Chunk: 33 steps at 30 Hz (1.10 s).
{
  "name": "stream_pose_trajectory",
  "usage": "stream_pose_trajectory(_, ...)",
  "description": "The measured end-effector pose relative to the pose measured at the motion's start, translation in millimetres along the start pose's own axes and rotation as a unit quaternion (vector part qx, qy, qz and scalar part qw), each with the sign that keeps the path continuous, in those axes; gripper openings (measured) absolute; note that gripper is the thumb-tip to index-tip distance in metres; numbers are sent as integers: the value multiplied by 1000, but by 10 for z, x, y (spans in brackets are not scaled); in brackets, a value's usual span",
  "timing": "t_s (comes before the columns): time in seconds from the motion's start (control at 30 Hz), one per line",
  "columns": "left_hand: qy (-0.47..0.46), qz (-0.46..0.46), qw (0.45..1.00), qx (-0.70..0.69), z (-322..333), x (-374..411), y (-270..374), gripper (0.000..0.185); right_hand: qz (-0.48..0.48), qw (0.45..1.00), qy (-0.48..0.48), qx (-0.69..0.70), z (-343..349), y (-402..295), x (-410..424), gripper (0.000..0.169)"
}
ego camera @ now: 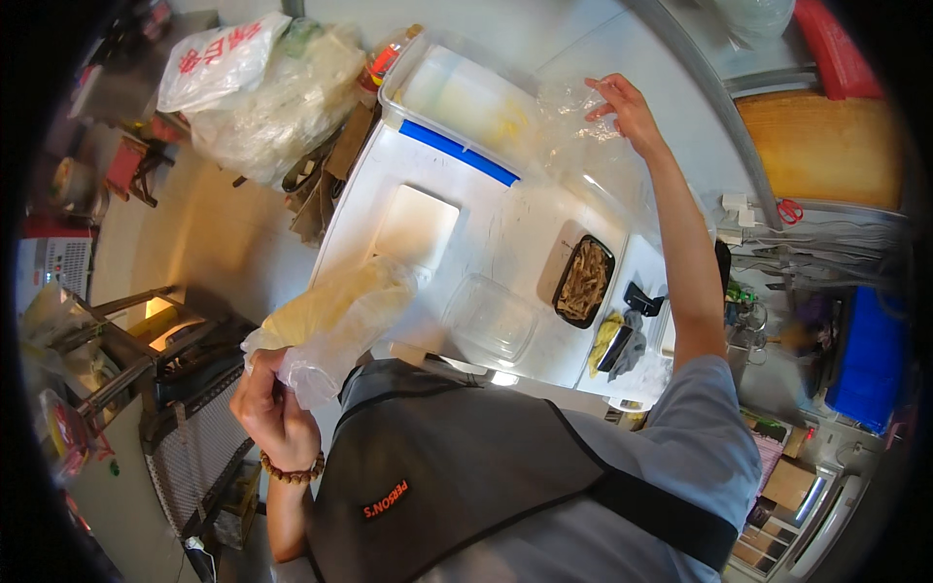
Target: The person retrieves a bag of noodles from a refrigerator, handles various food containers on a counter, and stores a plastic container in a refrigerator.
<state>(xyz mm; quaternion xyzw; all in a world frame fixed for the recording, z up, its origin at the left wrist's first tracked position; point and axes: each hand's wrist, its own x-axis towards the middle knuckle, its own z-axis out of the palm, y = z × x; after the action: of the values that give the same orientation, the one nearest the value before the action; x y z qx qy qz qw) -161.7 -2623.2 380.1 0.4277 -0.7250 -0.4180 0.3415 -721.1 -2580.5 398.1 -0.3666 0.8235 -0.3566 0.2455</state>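
My left hand (pixel 277 408), with a beaded bracelet at the wrist, grips the gathered end of a clear plastic bag (pixel 342 306) of something yellow. Its far end is by a white flat-topped rectangular object (pixel 419 226) on the white table (pixel 503 233). At the far right, my right hand (pixel 623 113) is raised with its fingers partly spread at a crumpled clear plastic bag (pixel 568 109); whether they pinch it I cannot tell. An empty-looking clear plastic container (pixel 490 319) lies near the front edge. Right of it is a black tray (pixel 584 281) of brown strips.
Behind stands a clear storage box (pixel 408 109) with a blue latch (pixel 459 151). Stuffed plastic bags (pixel 277 124) and a red-labelled bottle (pixel 386 55) are at the back left. A black stand (pixel 643 299) and a yellow bundle (pixel 605 341) are to the right. A metal-framed rack (pixel 197 437) stands left.
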Motion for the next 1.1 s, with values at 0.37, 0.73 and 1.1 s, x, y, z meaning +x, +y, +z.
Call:
stream_pose_trajectory(0.37, 1, -12, 1000, -2, 94, -202, -102, 28, -95, 971, 168, -143, 775, 533, -557, 19)
stream_pose_trajectory(0.73, -14, -22, 1000, -2, 94, -258, 8, 22, -2, 973, 194, -127, 1446, 1531, -1382, 17)
stream_pose_trajectory(1.1, 2, -33, 999, -27, 91, -372, 47, 14, -49, 964, 190, -176, 1473, 1374, -1474, 32)
